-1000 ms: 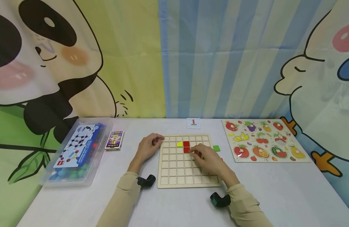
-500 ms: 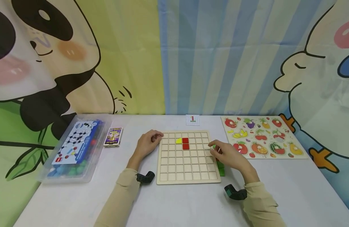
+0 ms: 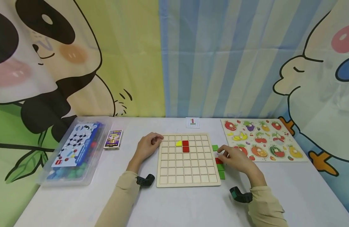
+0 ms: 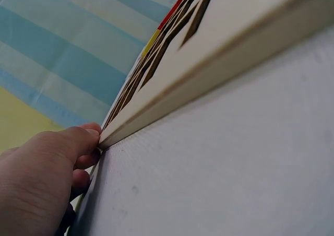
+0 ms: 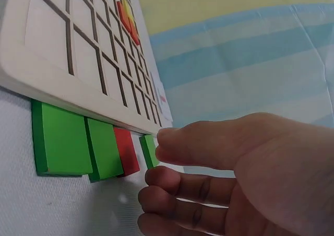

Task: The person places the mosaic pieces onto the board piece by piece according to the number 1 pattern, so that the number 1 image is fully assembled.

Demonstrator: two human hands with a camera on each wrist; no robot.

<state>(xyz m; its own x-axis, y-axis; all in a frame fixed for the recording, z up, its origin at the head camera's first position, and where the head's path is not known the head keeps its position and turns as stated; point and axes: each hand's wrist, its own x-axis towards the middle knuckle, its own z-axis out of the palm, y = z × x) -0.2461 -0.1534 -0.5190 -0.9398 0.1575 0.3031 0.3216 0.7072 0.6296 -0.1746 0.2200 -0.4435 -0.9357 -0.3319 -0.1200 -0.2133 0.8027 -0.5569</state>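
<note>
A wooden grid board (image 3: 188,186) lies on the white table. In its upper part sit one yellow tile (image 3: 178,143) and two red tiles (image 3: 186,149), one red tile above the other. My left hand (image 3: 147,145) holds the board's left edge near the far corner; in the left wrist view the thumb and fingertips meet at that corner. Beside the board's right edge lie a red tile (image 5: 125,151) and several green tiles (image 5: 61,139). Over these tiles is my right hand (image 3: 237,159), thumb and fingers apart and loosely bent, with nothing visible between them.
A small printed grid card (image 3: 192,122) lies behind the board. On the right is a fruit puzzle board (image 3: 265,138). A small purple card box (image 3: 113,139) and a clear plastic case (image 3: 89,176) of coloured parts stand on the left.
My right hand has moved right, from beside the red tiles on the grid board to the loose tiles at its right edge. My left hand stays at the board's edge.
</note>
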